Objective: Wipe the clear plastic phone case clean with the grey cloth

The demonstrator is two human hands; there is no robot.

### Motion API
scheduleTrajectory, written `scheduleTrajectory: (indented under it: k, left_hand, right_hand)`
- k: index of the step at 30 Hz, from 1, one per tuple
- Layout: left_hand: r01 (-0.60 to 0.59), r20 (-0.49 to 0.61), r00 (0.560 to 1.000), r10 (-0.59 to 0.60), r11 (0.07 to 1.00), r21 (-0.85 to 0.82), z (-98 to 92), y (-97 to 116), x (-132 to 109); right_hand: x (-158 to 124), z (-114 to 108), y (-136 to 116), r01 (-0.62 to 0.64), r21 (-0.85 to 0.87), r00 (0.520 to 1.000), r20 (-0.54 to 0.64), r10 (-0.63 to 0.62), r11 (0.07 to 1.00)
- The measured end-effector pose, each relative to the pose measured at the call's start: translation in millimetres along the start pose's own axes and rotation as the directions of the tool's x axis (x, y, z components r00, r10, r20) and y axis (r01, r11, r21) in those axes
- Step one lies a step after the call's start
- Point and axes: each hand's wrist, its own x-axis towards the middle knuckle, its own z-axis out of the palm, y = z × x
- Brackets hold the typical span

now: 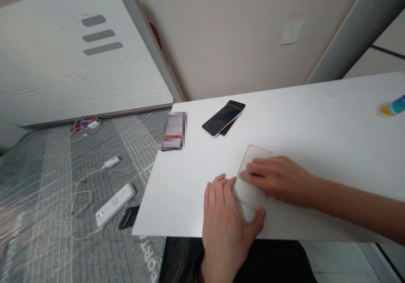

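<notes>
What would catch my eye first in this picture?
Two bare hands stand out at the front of the scene: the left hand and right hand hold a clear plastic phone case near the white table's front edge. Farther back lies a black-screened phone. Down left, a white power bank lies on a grey mattress.

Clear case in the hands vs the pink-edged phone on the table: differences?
The clear phone case is see-through; the pink-edged phone is opaque, with a dark glossy face. The case is in contact with the left hand and the right hand; no hand touches the phone. The phone overlaps a dark device; the case does not. Both are rounded rectangles of similar outline.
</notes>
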Motion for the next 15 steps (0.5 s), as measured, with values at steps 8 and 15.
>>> scheduleTrajectory:
  k: [8,15]
  left_hand:
    - [0.045,0.018,0.999,-0.045,0.999,-0.016,-1.0,1,-2]
    - [0.049,-0.069,0.996,-0.060,0.988,-0.145,3.1,-18,-12]
  right_hand:
    - [-6,3,21,-0.152,0.302,0.976,-0.102,0.190,0.941]
    - [-21,5,43,-0.279,0.748,0.693,-0.278,0.666,0.603]
